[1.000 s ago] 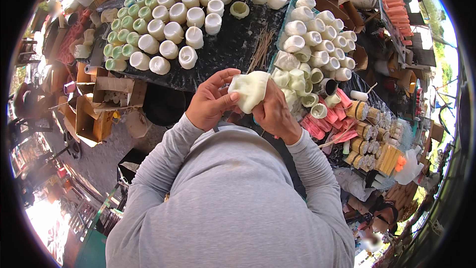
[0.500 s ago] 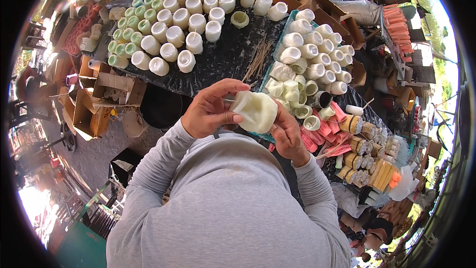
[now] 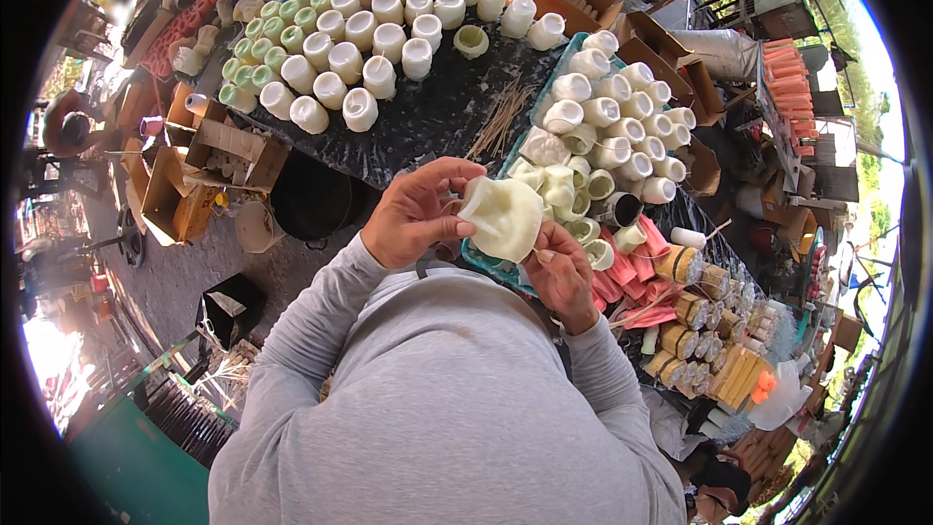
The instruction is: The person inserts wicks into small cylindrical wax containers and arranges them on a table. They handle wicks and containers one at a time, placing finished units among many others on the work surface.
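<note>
My left hand [image 3: 418, 214] grips a pale cream, cup-shaped wax piece [image 3: 502, 217] by its left side, thumb on its face. From below, my right hand [image 3: 561, 277] holds the same piece and pinches a thin stick at its lower edge. Both hands hover over the near edge of a teal tray [image 3: 486, 267] filled with similar cream pieces [image 3: 603, 126]. Grey sleeves cover both my forearms.
A black table top [image 3: 437, 112] carries rows of white and green cups [image 3: 360, 29] and a bundle of thin sticks [image 3: 501, 122]. Pink and yellow pieces [image 3: 680, 301] lie to the right. Cardboard boxes [image 3: 209, 170] stand left, and more boxes at the back right.
The cream piece has been turned in my hands and sits slightly lower and to the right. The camera view has shifted a little.
</note>
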`<state>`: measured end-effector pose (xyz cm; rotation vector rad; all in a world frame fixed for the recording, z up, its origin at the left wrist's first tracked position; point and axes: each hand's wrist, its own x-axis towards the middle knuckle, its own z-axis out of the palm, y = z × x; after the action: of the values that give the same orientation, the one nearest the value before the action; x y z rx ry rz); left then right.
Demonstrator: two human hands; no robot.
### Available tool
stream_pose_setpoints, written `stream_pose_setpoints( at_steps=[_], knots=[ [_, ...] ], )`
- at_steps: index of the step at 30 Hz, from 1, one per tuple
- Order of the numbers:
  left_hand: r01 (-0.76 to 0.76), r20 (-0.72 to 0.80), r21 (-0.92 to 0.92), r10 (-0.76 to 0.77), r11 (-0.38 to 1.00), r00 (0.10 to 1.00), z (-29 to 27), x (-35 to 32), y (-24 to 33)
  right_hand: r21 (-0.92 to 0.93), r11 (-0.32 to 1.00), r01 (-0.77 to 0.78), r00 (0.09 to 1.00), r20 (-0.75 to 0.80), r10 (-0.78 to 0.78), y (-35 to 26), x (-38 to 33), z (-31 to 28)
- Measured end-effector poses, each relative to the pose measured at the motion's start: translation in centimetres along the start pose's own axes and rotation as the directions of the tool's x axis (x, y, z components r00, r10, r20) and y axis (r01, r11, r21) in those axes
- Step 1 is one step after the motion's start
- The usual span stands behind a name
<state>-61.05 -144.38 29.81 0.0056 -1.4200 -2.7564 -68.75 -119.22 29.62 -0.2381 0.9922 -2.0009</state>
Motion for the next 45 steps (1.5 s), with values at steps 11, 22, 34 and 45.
stream_pose_setpoints(
  at_steps=[11, 22, 34, 45],
  knots=[
    [-0.073, -0.184, -0.493, -0.022, 0.867, 0.983, -4.0, 2.1, -4.2, -0.046, 0.991, 0.126, 0.992, -0.015, -0.127, 1.0, 5.5, 1.3],
    [0.361, -0.334, -0.197, -0.409, 0.911, 0.850, -16.7, 8.3, -12.7, -0.739, 0.663, -0.120, 0.882, -0.386, -0.270, 10.7, 19.6, -4.0],
    [0.371, -0.490, 0.374, -0.158, 0.850, 0.857, -21.8, 20.1, -15.3, -0.881, 0.444, -0.164, 0.887, -0.328, -0.325, 12.5, 34.3, -12.6],
    [0.360, -0.708, 0.213, -0.110, 0.908, 0.698, -21.3, 18.3, -17.1, -0.764, 0.528, -0.370, 0.815, -0.540, -0.209, 9.9, 35.5, -13.1]
  ],
)
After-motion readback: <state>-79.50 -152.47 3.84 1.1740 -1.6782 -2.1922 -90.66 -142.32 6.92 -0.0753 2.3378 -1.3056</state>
